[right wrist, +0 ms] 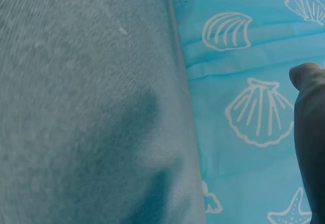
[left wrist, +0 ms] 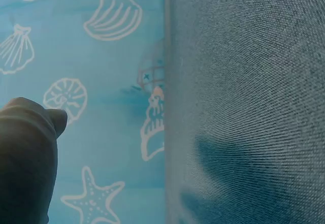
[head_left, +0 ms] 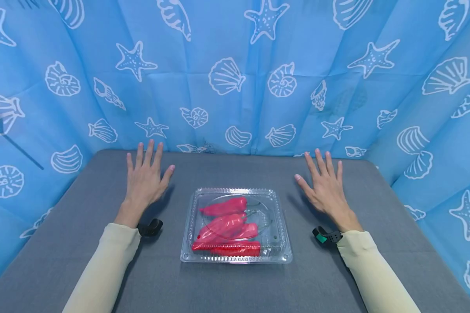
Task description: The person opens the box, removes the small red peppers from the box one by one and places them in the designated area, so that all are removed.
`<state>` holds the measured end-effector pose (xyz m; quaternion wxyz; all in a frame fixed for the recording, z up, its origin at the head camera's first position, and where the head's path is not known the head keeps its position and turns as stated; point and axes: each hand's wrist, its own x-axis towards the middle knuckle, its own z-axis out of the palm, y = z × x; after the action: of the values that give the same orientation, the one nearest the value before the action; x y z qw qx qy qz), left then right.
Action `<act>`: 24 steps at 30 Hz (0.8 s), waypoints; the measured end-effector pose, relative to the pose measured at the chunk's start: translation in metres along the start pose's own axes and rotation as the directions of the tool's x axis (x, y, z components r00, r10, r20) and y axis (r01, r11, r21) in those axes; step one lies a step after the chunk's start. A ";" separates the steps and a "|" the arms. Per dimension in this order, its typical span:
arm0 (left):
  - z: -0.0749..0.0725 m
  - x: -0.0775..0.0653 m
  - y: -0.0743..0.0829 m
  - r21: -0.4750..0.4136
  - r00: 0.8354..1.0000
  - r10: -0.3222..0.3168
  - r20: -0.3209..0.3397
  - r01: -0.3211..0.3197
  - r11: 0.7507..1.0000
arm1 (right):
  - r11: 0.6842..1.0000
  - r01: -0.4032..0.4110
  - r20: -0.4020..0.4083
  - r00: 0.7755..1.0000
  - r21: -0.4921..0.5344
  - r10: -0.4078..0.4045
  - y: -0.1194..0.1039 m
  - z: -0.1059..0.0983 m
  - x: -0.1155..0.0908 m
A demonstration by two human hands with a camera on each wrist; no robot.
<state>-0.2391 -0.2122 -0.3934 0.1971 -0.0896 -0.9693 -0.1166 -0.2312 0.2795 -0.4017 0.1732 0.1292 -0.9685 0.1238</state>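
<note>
A clear plastic clamshell box (head_left: 274, 250) with its lid down lies on the grey table. Several red peppers (head_left: 224, 226) with thin green stems show through the lid. To the left of the box, my left hand (head_left: 144, 184) is spread palm down with straight fingers, holding nothing. On the other side, my right hand (head_left: 327, 191) is spread the same way, its thumb pointing toward the box. In the left wrist view only a thumb (left wrist: 30, 148) shows, dark at the edge. The right wrist view likewise catches just a thumb (right wrist: 310, 112).
A grey cloth covers the table (head_left: 235, 287), whose far edge runs just beyond the fingertips. Behind it and along both sides hangs a blue curtain (head_left: 235, 108) printed with white shells and starfish. Black straps (head_left: 150, 227) circle both wrists.
</note>
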 end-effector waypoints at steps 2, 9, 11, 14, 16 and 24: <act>-0.001 0.000 0.000 -0.002 1.000 0.001 0.000 -0.001 1.000 | 1.000 0.006 -0.002 1.000 0.015 -0.006 -0.001 -0.001 0.000; -0.010 0.000 0.008 -0.129 0.999 0.009 0.038 -0.004 0.992 | 0.986 0.021 -0.006 1.000 0.168 -0.021 -0.012 -0.004 0.001; -0.013 -0.001 0.011 -0.224 0.995 0.009 0.096 0.013 0.974 | 0.967 0.011 0.010 1.000 0.255 -0.014 -0.015 -0.004 0.001; -0.017 -0.002 0.016 -0.366 0.981 0.017 0.192 0.055 0.929 | 0.918 -0.025 0.068 0.998 0.397 -0.002 -0.021 -0.006 0.001; -0.019 -0.002 0.018 -0.457 0.968 0.039 0.248 0.081 0.886 | 0.873 -0.057 0.128 0.992 0.485 -0.006 -0.026 -0.008 0.000; -0.019 -0.001 0.026 -0.695 0.893 0.177 0.414 0.184 0.695 | 0.628 -0.142 0.287 0.948 0.765 -0.136 -0.040 -0.006 0.000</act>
<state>-0.2255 -0.1925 -0.3718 -0.0838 -0.1818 -0.8639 -0.4622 -0.2172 0.2434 -0.3885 -0.0579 0.2077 -0.8345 0.5071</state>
